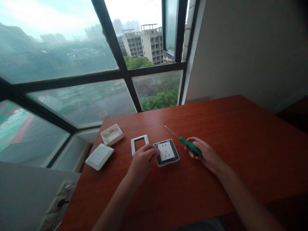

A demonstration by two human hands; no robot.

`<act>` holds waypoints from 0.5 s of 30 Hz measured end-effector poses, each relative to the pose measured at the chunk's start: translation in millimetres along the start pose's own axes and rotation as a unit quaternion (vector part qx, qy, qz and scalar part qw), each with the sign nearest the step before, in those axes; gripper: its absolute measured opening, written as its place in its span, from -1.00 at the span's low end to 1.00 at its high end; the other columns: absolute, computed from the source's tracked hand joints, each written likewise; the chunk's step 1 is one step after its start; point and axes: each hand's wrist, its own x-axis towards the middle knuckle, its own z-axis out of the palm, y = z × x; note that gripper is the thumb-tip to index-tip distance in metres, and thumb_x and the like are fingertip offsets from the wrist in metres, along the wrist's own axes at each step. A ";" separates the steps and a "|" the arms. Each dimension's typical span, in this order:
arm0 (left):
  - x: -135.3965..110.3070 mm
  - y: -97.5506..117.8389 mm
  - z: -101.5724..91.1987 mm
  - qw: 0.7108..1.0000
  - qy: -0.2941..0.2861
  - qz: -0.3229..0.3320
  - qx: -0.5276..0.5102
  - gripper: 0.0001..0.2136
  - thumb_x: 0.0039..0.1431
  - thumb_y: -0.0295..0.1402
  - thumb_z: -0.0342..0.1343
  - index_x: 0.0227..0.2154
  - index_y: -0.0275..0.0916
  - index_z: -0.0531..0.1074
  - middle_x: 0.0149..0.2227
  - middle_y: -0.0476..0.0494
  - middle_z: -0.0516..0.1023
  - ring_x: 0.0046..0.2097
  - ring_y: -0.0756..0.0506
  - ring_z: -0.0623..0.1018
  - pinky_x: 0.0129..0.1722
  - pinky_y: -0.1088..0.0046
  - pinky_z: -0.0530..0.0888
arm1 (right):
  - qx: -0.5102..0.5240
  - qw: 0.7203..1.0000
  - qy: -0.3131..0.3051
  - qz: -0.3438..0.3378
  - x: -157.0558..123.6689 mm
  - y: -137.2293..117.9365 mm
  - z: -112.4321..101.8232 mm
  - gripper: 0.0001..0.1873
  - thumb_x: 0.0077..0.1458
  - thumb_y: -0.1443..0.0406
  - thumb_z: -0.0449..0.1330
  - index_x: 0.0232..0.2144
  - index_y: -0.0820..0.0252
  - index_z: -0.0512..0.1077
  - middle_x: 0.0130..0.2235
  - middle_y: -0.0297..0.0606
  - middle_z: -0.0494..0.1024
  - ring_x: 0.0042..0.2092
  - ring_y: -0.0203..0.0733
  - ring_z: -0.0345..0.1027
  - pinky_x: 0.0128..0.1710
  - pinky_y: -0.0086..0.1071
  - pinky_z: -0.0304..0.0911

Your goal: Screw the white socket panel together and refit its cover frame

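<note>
On the table lies a wall socket [166, 151], its white face with slots set in a dark inner frame over a white base. My left hand [143, 160] is at the socket's left edge, thumb and fingers pinched together; whatever is between the fingertips is too small to make out. A green-handled screwdriver [191, 146] rests in my right hand [204, 152], its shaft pointing up and left, the tip clear of the socket. Behind my left hand lies a white cover frame [132, 146], partly hidden by that hand.
At the table's left are an open white back box [112, 134] and a white wall switch [99, 156]. The wooden table [228, 128] borders a large window [154, 77]. Below the left edge, wall outlets [56, 203] hold a black plug [63, 202].
</note>
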 end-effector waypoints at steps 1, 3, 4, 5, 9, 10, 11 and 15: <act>0.0 0.1 0.3 1.000 0.002 -0.002 -0.004 -0.86 0.23 -0.44 0.08 -0.33 -0.20 0.55 -0.29 -0.09 0.55 -0.28 -0.02 0.54 -0.29 0.52 0.47 | 0.000 1.000 0.002 0.001 -0.2 -0.3 0.4 -0.71 0.10 0.13 0.11 -0.18 0.16 0.34 -0.35 -0.24 0.56 -0.52 -0.30 0.27 -0.58 -0.42 0.04; 0.7 0.9 0.7 1.000 0.001 -0.008 -0.011 -0.87 0.21 -0.46 0.10 -0.34 -0.20 0.55 -0.30 -0.08 0.54 -0.29 -0.02 0.54 -0.29 0.53 0.46 | 0.003 1.000 0.002 0.002 -0.7 -1.1 1.1 -0.71 0.09 0.13 0.12 -0.18 0.16 0.34 -0.35 -0.24 0.56 -0.52 -0.31 0.27 -0.58 -0.43 0.04; 1.3 1.3 0.7 1.000 0.001 -0.012 -0.014 -0.88 0.20 -0.48 0.11 -0.35 -0.21 0.55 -0.31 -0.07 0.54 -0.30 -0.01 0.54 -0.29 0.53 0.46 | 0.004 1.000 0.001 0.002 -1.0 -1.4 1.3 -0.71 0.09 0.13 0.12 -0.18 0.17 0.34 -0.35 -0.24 0.56 -0.52 -0.32 0.27 -0.58 -0.43 0.04; 2.1 1.6 0.6 1.000 0.000 -0.016 -0.016 -0.89 0.19 -0.49 0.12 -0.36 -0.21 0.55 -0.31 -0.07 0.54 -0.30 -0.01 0.54 -0.30 0.53 0.45 | 0.005 1.000 -0.001 0.001 -1.2 -1.7 1.5 -0.71 0.10 0.14 0.11 -0.17 0.17 0.34 -0.35 -0.24 0.56 -0.52 -0.32 0.27 -0.58 -0.44 0.04; 4.8 1.2 -0.2 0.999 -0.007 -0.032 -0.017 -0.90 0.15 -0.51 0.16 -0.35 -0.22 0.55 -0.32 -0.07 0.54 -0.33 0.00 0.54 -0.34 0.55 0.44 | 0.006 1.000 -0.002 -0.003 -1.9 -1.8 1.5 -0.74 0.13 0.16 0.09 -0.17 0.17 0.33 -0.34 -0.24 0.56 -0.52 -0.33 0.27 -0.58 -0.45 0.03; 5.1 0.9 -0.5 0.999 -0.011 -0.034 -0.017 -0.90 0.14 -0.51 0.16 -0.35 -0.22 0.55 -0.32 -0.06 0.54 -0.34 0.00 0.54 -0.35 0.55 0.44 | 0.007 1.000 -0.003 -0.004 -2.1 -1.6 1.3 -0.74 0.13 0.17 0.09 -0.17 0.18 0.33 -0.34 -0.24 0.56 -0.52 -0.33 0.27 -0.58 -0.45 0.04; 5.2 0.6 -0.8 0.999 -0.014 -0.036 -0.018 -0.90 0.14 -0.51 0.16 -0.35 -0.21 0.55 -0.32 -0.06 0.54 -0.34 0.00 0.54 -0.35 0.56 0.44 | 0.008 1.000 -0.004 -0.004 -2.3 -1.4 1.1 -0.75 0.14 0.18 0.08 -0.17 0.18 0.33 -0.34 -0.24 0.56 -0.51 -0.33 0.27 -0.58 -0.45 0.04; 4.2 0.1 -1.6 0.999 -0.011 -0.042 -0.018 -0.90 0.14 -0.51 0.17 -0.37 -0.21 0.55 -0.33 -0.05 0.54 -0.35 0.01 0.53 -0.36 0.57 0.43 | 0.010 1.000 -0.008 -0.002 -2.6 -0.6 0.1 -0.74 0.15 0.17 0.07 -0.15 0.18 0.32 -0.33 -0.23 0.56 -0.51 -0.33 0.28 -0.57 -0.45 0.05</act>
